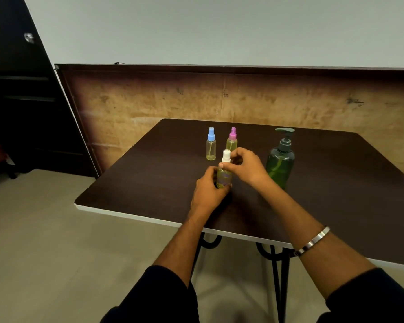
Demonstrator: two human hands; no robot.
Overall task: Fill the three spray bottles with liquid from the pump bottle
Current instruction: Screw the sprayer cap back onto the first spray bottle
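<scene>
So the white-capped spray bottle point(224, 176) is right in the middle of the dark wooden table point(336, 194), upright, with yellowish liquid showing through the clear body. The left hand point(208, 190) has its fingers curled around the lower part of the bottle, holding it steady. The right hand point(245, 166) comes in from the other side and its fingertips are pinching the white spray cap point(226, 156) at the top.

Just behind that, two more little spray bottles stand side by side, close but not touching: the blue-capped spray bottle point(211, 144) on the left, and the pink-capped spray bottle point(232, 139) next to it, partly hidden by the right hand. Both look like they've got pale yellow liquid inside, can't really tell how full.

Off to the right stands the green pump bottle point(280, 163), upright, pump head on, nozzle pointing left-ish. It sits apart from the small bottles, just past the right wrist.

Right forearm has a silver bracelet point(313, 241), both arms in dark sleeves point(163, 297). Table has a white edge and black metal legs point(279, 276), beige floor underneath, worn brown panel point(149, 101) along the wall behind.
</scene>
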